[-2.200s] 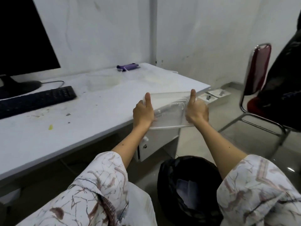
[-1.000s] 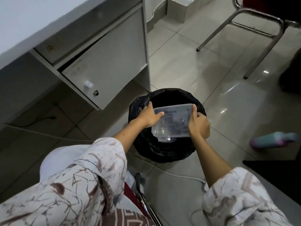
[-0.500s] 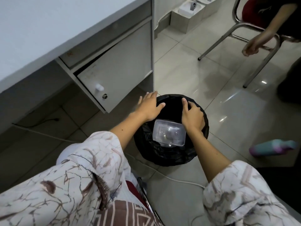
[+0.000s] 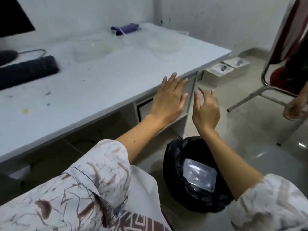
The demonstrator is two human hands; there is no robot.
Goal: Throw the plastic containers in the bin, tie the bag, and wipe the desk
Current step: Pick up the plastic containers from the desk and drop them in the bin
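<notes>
1. Your left hand (image 4: 168, 99) hovers at the near edge of the white laminate worktop (image 4: 103, 77), fingers straight and spread; its grip is apart and holds nothing.
2. Your right hand (image 4: 205, 109) is raised just right of it, over the floor beside the worktop's corner, fingers loosely curved, grip apart and empty.
3. One clear rectangular plastic container (image 4: 199, 176) already lies inside the round bin lined with a black plastic bag (image 4: 173, 165), on the floor near you, below your right forearm.
4. On the far middle of the worktop sit more clear plastic containers (image 4: 92, 51); motion blur makes them faint, so you cannot count them with confidence. Another pale see-through shape (image 4: 160, 45) lies to their right and may be a lid or a container.
5. You look to be in the throwing-away step: one container binned, the rest yet to be fetched. Tying the bag and wiping have not begun.
6. The next move calls for a reach across to the far containers. Take each by its rims with both hands, as thin plastic flexes and can slip.
7. Keep clear of the black keyboard (image 4: 26, 70) at far left and the dark blue pouch (image 4: 125, 29) at the far edge.
8. Crumbs and a small yellow scrap (image 4: 25, 110) on the near left await the wipe.
</notes>
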